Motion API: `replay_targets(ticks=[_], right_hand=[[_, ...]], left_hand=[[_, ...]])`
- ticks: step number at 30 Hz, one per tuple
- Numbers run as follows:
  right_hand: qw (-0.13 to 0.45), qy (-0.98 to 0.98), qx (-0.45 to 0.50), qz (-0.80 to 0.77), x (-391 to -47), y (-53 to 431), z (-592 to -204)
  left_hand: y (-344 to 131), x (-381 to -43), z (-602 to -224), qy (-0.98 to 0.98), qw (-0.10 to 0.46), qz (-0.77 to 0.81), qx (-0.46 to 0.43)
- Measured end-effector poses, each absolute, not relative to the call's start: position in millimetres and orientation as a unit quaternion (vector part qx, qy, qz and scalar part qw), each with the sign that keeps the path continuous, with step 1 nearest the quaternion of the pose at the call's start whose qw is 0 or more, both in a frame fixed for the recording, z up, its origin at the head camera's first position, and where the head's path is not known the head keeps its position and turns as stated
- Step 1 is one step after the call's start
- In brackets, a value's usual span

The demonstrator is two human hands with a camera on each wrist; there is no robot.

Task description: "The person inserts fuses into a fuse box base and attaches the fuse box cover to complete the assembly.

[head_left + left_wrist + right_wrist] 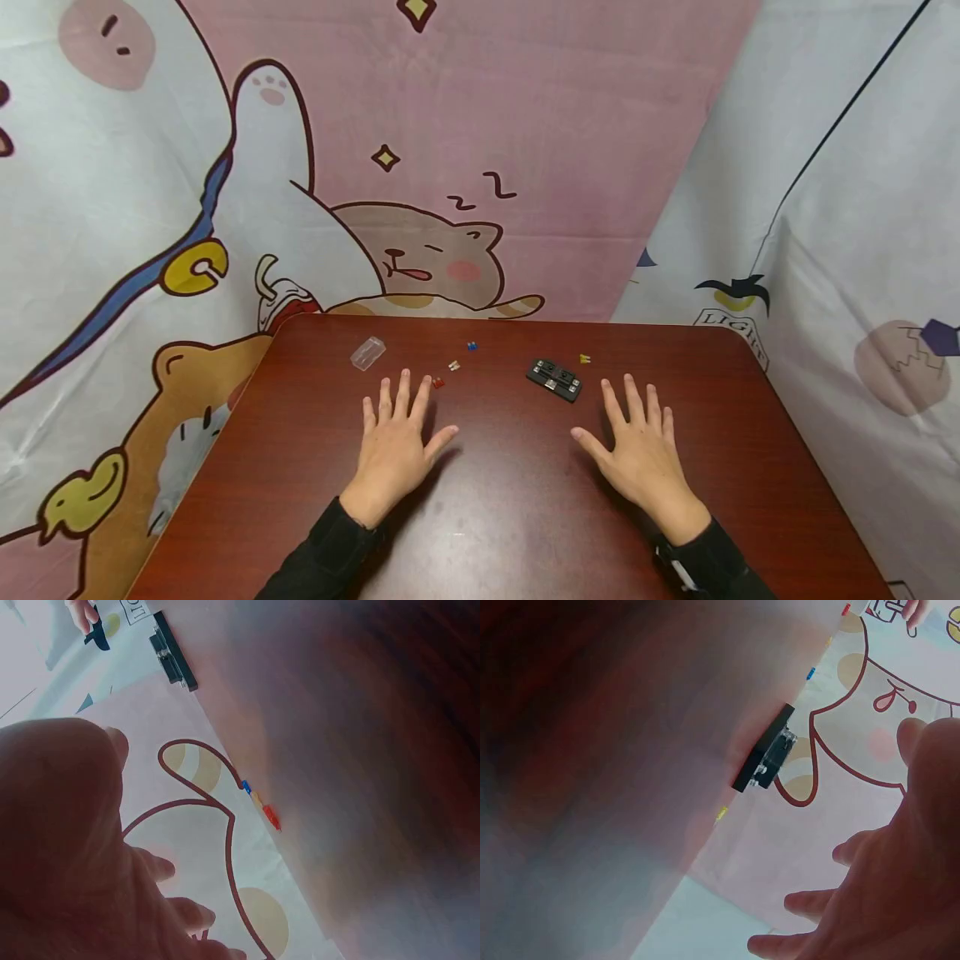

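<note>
My left hand (pixel 393 454) is held palm down with fingers spread, casting a shadow on the table. My right hand (pixel 643 458) mirrors it on the other side, thumb out, and holds nothing. Beyond and between them lies a small black rectangular part (pixel 553 380) with metal contacts, nearer the right hand. A yellow piece (pixel 585 359) sits just behind it. Past the left fingertips are a tiny red piece (pixel 438 382), a pale cream piece (pixel 453 366) and a blue piece (pixel 472 346). A clear plastic box (pixel 368 353) lies further left.
The dark red-brown table (pixel 510 517) has its far edge just behind the small parts. Behind it hangs a cloth (pixel 570 167) printed with cartoon animals, which also shows at both sides.
</note>
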State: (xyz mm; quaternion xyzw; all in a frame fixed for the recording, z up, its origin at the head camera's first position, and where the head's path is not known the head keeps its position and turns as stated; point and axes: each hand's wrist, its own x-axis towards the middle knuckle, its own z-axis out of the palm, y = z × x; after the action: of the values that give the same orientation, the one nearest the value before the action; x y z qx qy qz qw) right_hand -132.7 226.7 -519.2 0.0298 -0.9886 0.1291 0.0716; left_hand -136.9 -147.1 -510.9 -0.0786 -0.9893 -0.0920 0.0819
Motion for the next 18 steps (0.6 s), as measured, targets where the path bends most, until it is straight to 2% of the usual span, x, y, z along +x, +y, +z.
replay_targets(ticks=[6, 15, 18], right_hand=[[0.062, -0.986, 0.039, 0.149, -137.0, 227.0, -512.1], [0.087, -0.977, 0.058, 0.188, -152.8, 223.1, -502.4], [0.090, -0.975, 0.059, 0.194, -163.4, 221.7, -496.9]], left_hand=[[-144.4, -144.4, -512.3, -0.980, 0.074, -0.141, -0.117], [-125.2, -177.3, -501.6, -0.962, 0.122, -0.150, -0.192], [-115.0, -192.1, -496.5, -0.955, 0.121, -0.174, -0.206]])
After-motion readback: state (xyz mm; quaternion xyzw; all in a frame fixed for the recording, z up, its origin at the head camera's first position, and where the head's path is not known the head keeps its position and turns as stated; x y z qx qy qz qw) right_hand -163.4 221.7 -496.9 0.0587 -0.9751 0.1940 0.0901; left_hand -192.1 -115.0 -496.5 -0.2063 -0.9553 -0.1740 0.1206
